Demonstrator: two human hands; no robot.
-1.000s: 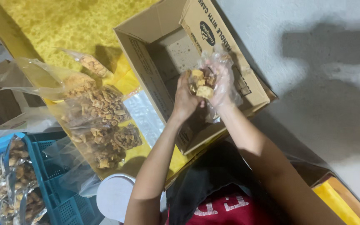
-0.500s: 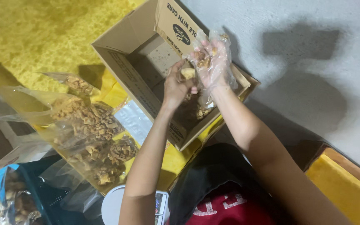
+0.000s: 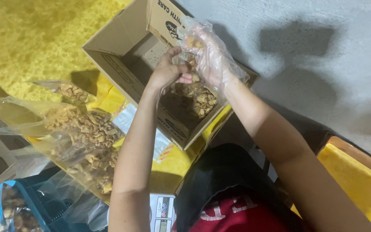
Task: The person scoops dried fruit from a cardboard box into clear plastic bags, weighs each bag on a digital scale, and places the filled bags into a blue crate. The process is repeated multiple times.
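Head view: both hands, left hand (image 3: 167, 71) and right hand (image 3: 209, 58), pinch a clear plastic snack-filled bag (image 3: 196, 88) above an open brown cardboard box (image 3: 121, 60).

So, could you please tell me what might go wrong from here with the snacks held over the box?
1. The right hand, inside a loose clear plastic cover, holds snack pieces above the open cardboard box; some could drop outside it.
2. The left hand is bare and pinches at the plastic, which might tear or slip off.
3. The open snack bags lie close beside the left arm and could be knocked.
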